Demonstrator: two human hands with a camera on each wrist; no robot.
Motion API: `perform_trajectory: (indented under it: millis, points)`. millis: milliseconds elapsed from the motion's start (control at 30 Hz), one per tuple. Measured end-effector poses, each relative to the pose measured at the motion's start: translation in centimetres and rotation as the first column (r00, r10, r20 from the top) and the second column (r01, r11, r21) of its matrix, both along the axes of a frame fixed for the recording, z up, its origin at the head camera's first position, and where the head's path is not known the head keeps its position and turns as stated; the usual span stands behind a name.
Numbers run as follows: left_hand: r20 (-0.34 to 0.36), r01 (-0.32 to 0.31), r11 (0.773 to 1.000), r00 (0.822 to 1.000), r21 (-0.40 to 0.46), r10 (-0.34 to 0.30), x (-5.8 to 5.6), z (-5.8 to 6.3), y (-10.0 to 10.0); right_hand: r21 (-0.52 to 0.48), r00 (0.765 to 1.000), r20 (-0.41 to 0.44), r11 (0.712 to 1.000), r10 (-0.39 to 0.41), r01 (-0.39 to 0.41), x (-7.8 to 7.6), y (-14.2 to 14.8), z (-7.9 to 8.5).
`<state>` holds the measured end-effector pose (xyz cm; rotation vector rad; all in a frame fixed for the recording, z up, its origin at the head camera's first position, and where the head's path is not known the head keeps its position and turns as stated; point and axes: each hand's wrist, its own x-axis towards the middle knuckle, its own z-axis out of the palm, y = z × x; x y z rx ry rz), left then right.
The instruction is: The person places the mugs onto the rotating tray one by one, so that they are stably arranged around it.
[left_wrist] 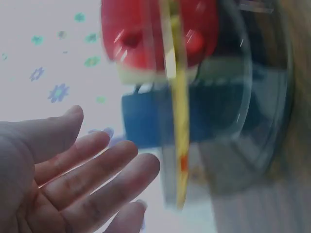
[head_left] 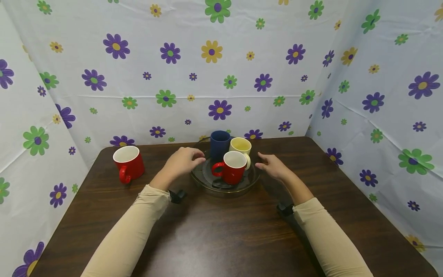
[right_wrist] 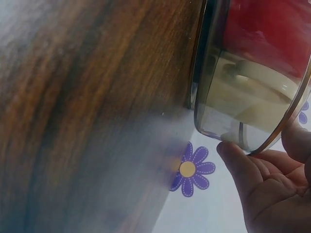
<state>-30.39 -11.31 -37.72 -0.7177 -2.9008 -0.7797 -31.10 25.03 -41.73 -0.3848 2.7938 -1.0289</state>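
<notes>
A round clear glass dish (head_left: 225, 191) with a thin gold rim holds three mugs. The red mug (head_left: 232, 175), white inside, is nearest, its handle pointing left. Behind it are a yellow mug (head_left: 241, 145) and a blue mug (head_left: 219, 144). My left hand (head_left: 181, 163) is over the dish's left side; in the left wrist view its fingers (left_wrist: 104, 177) are spread apart from the glass, holding nothing. My right hand (head_left: 273, 166) is at the dish's right side. In the right wrist view its fingers (right_wrist: 235, 162) overlap the rim, and I cannot tell whether they touch.
Another red mug (head_left: 133, 167), white inside, stands on the left of the dark wooden table (head_left: 221, 231), apart from the dish. A white cloth with printed flowers (head_left: 194, 77) hangs behind the table and along both sides.
</notes>
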Motion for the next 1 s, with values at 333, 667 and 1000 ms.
perform_trajectory:
  millis: [333, 667, 1000]
  points:
    - [-0.153, -0.455, 0.890, 0.878, 0.020, 0.453, 2.7, 0.4, -8.2, -0.005, 1.000, -0.003, 1.000, 0.016, -0.016, -0.2, 0.0, -0.2]
    - [-0.065, -0.655, 0.737, 0.753, -0.170, 0.655, 4.5, 0.2, -14.2, -0.002, 1.000, 0.012, 1.000, 0.005, -0.005, -0.5, 0.2, -0.3]
    - [0.148, -0.575, 0.763, 0.762, -0.295, 0.631, 4.9, -1.3, -16.9, -0.002, 1.000, 0.014, 1.000, 0.008, -0.008, -0.5, 0.2, -0.1]
